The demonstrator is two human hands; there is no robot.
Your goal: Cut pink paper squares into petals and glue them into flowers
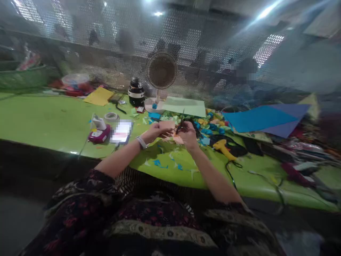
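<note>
Between the fingers of my left hand (pixel 155 132) is a small peach piece of paper (pixel 167 124), held up above the table. My right hand (pixel 188 136) is closed around a pair of dark scissors (pixel 181 122), whose blades point up and away from me. The scissors are close to the right side of the paper; whether they touch it I cannot tell. More peach paper (pixel 178 139) lies just under my right hand. Blue and pale scraps (pixel 160 163) are scattered on the green table in front of my hands.
A small fan (pixel 162 71) and a black jar (pixel 136 93) stand at the back. Cut paper pieces (pixel 205 124) heap up beyond my right hand. A yellow glue gun (pixel 224 149) with its cord lies right, blue sheets (pixel 261 119) behind it. A phone (pixel 122 131) and an extension block (pixel 99 134) lie left.
</note>
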